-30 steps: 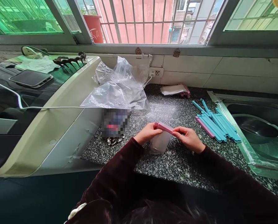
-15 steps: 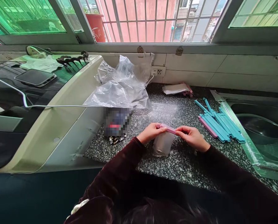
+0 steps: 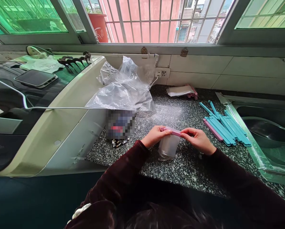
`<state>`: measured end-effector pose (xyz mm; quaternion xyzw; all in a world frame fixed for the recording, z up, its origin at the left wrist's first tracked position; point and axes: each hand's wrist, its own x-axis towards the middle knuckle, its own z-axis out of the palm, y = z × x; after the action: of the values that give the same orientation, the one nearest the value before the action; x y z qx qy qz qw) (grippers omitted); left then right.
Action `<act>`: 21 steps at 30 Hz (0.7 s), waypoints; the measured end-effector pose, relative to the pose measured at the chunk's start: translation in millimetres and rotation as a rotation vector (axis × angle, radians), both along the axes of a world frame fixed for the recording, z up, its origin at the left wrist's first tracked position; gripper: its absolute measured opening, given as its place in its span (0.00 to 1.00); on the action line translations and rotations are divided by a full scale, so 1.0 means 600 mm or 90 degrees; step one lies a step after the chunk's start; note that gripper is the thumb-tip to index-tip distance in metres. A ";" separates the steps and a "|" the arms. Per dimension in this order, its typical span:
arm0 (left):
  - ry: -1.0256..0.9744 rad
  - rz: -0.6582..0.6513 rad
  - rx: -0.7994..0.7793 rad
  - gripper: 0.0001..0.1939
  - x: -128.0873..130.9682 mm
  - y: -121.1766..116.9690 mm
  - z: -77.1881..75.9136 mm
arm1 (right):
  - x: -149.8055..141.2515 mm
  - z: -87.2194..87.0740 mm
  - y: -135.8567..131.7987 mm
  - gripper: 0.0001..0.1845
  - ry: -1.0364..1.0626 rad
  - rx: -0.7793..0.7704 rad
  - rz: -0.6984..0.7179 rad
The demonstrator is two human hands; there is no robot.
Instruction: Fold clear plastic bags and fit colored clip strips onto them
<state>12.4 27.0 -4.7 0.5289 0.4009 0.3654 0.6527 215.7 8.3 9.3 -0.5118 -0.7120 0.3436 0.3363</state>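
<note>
Between my two hands a pink bag clip (image 3: 173, 131) lies across the top edge of a small clear plastic bag (image 3: 167, 148). My left hand (image 3: 154, 136) pinches the clip's left end between thumb and fingers. At the other end, my right hand (image 3: 197, 140) has its thumb and fingertips closed on the clip. The bag hangs down from the clip over the speckled counter (image 3: 180, 171). Right of my hands lies a pile of blue bag clips (image 3: 224, 127), with a pink clip (image 3: 213, 129) along its left side.
A crumpled clear plastic sheet (image 3: 123, 90) and a blurred-out packet (image 3: 120, 124) lie at the left. Flat clear bags with pink edges (image 3: 181, 91) rest near the wall. A metal sink (image 3: 254, 152) borders the right side; a washing machine (image 3: 68, 105) stands left.
The hanging bag has swung slightly to the right. My hands keep nearly the same place and grip on the pink clip.
</note>
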 end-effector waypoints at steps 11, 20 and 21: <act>0.020 0.023 0.033 0.18 -0.001 -0.001 -0.001 | 0.000 -0.009 0.000 0.09 -0.114 0.380 0.018; 0.024 0.031 0.037 0.16 0.002 -0.006 0.006 | -0.015 -0.014 -0.005 0.08 -0.304 0.593 0.027; 0.025 0.031 0.038 0.17 0.002 -0.006 0.006 | -0.015 -0.015 -0.005 0.08 -0.312 0.593 0.027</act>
<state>13.6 23.7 -1.2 0.5457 0.4151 0.3824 0.6194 206.5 5.1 0.5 -0.3591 -0.8570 -0.1322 0.3451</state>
